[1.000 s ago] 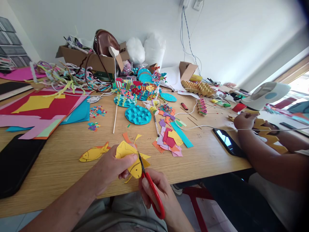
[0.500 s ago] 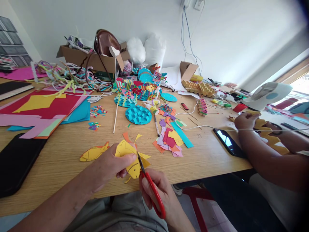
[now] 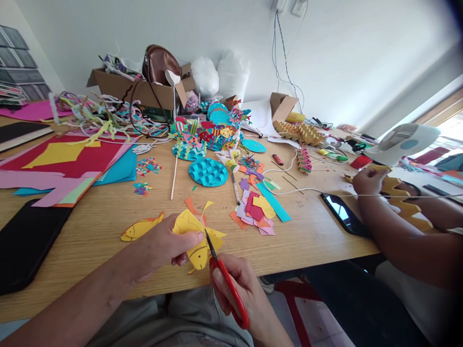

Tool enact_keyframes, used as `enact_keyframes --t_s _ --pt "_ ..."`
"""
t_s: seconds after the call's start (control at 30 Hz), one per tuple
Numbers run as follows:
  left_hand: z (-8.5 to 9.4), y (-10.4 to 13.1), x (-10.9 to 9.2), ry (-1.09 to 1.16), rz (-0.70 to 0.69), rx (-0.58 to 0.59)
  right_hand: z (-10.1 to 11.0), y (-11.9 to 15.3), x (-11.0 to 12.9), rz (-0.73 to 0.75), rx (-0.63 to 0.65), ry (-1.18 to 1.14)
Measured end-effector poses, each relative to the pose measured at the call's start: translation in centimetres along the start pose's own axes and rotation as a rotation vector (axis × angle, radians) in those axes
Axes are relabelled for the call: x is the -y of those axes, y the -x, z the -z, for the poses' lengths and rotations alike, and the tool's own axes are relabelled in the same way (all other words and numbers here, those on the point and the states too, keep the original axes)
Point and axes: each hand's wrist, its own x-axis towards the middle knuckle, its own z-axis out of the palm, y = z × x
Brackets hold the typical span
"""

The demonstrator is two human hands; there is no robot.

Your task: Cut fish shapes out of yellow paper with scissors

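A yellow paper fish (image 3: 196, 255) with a drawn eye and gill line is pinched in my left hand (image 3: 176, 241), thumb on top. My right hand (image 3: 238, 284) grips red-handled scissors (image 3: 231, 292), whose dark blades point up and left along the fish's right edge. The blades look nearly closed. Yellow paper offcuts (image 3: 217, 237) lie beside the blades, and an orange strip (image 3: 193, 207) rests just behind the fish. Left of my left hand lies another yellow fish cutout (image 3: 139, 230) with an orange edge, partly covered by my wrist.
Paper scraps (image 3: 255, 212), a pen (image 3: 235, 188) and a blue scalloped disc (image 3: 208, 172) lie beyond my hands. A black phone (image 3: 29, 246) is at left, another phone (image 3: 342, 212) at right. A co-worker's hands (image 3: 367, 180) hold zigzag-edged brown strips. A white cable (image 3: 311, 189) crosses the table.
The scissor blades have shifted slightly away from the fish's edge. The fish stays in my left hand almost in the same place. The view has moved a little.
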Motion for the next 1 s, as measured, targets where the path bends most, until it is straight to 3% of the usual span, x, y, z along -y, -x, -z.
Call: enact_keyframes --t_s 0.5,1.0 --pt "0.3 -0.3 0.7 0.02 -0.008 0.039 0.2 0.0 0.0 -0.006 0.028 -0.017" --pt "0.4 -0.2 -0.5 0.043 -0.004 0.091 0.5 0.1 0.3 -0.011 0.03 -0.015"
